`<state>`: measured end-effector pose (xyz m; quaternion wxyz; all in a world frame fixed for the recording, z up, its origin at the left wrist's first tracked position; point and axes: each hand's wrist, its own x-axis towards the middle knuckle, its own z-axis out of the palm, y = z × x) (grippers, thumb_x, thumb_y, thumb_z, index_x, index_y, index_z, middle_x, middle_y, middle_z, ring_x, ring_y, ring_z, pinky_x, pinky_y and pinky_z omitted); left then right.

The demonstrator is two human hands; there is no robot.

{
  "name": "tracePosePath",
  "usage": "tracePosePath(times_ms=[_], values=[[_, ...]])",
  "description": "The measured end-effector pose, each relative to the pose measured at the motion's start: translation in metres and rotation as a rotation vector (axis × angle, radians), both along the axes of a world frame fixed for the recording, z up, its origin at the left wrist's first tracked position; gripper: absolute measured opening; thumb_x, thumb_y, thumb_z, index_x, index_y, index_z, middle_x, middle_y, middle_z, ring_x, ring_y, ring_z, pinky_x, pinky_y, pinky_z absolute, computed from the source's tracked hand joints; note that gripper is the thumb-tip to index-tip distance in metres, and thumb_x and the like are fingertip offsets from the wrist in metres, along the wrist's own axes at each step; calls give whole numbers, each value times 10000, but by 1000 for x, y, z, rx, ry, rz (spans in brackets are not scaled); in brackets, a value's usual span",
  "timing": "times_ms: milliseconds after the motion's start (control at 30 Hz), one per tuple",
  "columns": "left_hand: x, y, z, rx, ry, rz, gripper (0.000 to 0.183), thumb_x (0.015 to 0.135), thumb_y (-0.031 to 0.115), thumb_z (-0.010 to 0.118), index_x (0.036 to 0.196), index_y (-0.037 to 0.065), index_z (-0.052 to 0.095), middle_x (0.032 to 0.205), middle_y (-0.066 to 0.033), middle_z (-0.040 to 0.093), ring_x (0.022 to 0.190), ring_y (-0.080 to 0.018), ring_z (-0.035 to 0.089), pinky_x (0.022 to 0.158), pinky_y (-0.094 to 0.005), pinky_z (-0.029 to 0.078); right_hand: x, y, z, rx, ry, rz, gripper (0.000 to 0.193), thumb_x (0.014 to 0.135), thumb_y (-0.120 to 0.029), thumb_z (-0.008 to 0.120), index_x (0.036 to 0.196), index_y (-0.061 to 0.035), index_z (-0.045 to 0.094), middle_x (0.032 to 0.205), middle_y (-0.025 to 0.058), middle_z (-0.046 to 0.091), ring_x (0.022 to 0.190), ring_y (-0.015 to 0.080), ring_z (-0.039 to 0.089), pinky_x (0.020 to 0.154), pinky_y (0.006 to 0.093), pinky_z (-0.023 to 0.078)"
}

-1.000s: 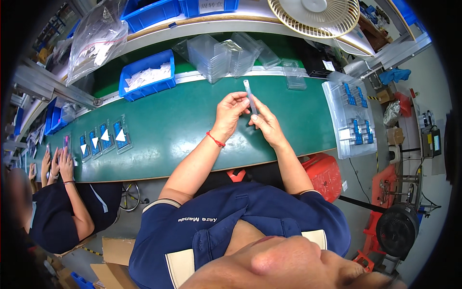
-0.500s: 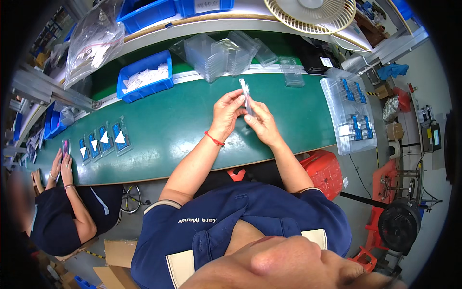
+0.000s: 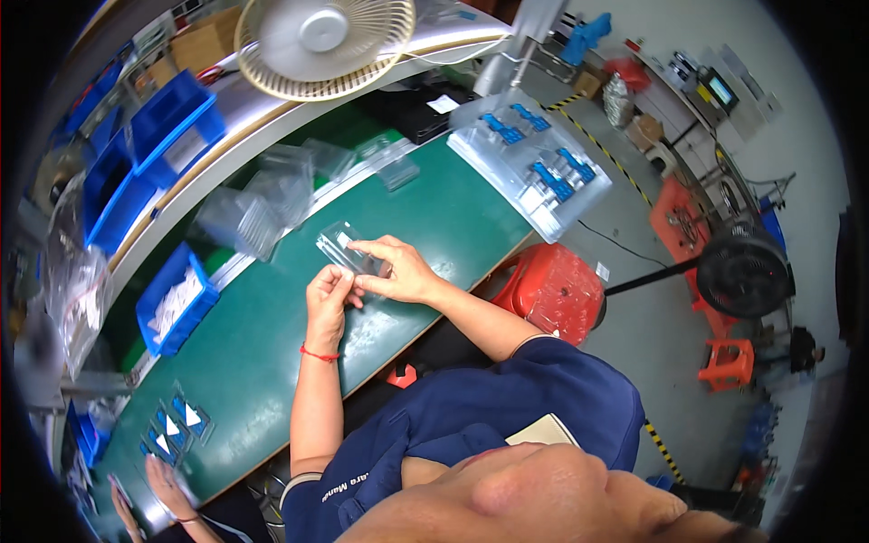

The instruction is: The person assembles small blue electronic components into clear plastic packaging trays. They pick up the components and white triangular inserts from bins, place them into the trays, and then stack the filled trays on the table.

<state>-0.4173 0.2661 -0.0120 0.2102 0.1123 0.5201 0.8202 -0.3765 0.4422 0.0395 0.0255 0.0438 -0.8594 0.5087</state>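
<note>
A clear plastic case point(image 3: 335, 237) is between my hands, tilted so that its broad face shows over the green bench. My left hand point(image 3: 328, 297) pinches its near end between thumb and fingers; a red cord is round that wrist. My right hand point(image 3: 404, 270) grips the case's right side, the thumb near my left fingertips and the fingers laid along the face. Something small and white shows at the case beside my right fingertips. What else lies inside is too covered to tell.
Stacked clear plastic shells point(image 3: 258, 204) lie behind my hands. A translucent tray point(image 3: 471, 136) with several blue pieces stands at the bench's right end. A blue bin point(image 3: 206, 299) holds white slips. Packed blue items point(image 3: 186, 416) lie left, near another person's hands point(image 3: 167, 489). A red stool point(image 3: 557, 294) stands right.
The view has swung to the right. The case, seen edge-on and upright before, is now turned with its broad face showing. Both hands still hold it.
</note>
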Motion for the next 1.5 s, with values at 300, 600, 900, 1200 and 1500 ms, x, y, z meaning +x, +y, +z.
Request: tracePosePath(times_ms=[300, 600, 900, 1200, 1500], values=[[5, 12, -1, -97, -175, -54, 96, 917, 105, 613, 893, 15, 591, 775, -64, 609, 634, -132, 614, 434, -225, 490, 4, 89, -28, 548, 249, -620, 583, 714, -339, 709, 1244, -122, 598, 1242, 268, 531, 1061, 414, 579, 896, 446, 488], [11, 41, 7, -627, -4, -35, 215, 902, 135, 642, 1020, -44, 633, 736, -29, 589, 513, -77, 531, 380, -221, 423, -81, 118, -17, 646, 171, -536, 682, 705, -477, 764, 1234, -78, 605, 1260, 223, 512, 1196, 376, 453, 995, 456, 389], [4, 23, -6, -583, 81, 29, 236, 872, 133, 662, 1045, -26, 663, 692, -19, 621, 484, -64, 518, 394, -238, 420, -172, 96, -7, 724, -187, -429, 805, 606, -435, 799, 1230, 1, 538, 1240, 226, 560, 1156, 354, 555, 977, 392, 474], [5, 21, -2, -576, 83, -7, 216, 878, 132, 656, 1024, -27, 663, 704, -25, 619, 491, -72, 535, 404, -238, 434, -168, 108, -14, 569, -19, -459, 878, 612, -423, 798, 1331, -25, 488, 1179, 225, 619, 1104, 343, 598, 955, 402, 467], [5, 17, -1, -592, 110, -39, 212, 905, 130, 632, 1046, -27, 647, 742, -8, 594, 541, -59, 531, 418, -209, 441, -160, 105, -20, 551, -2, -537, 787, 618, -314, 773, 1298, -61, 469, 1136, 229, 575, 1076, 378, 578, 922, 439, 480]])
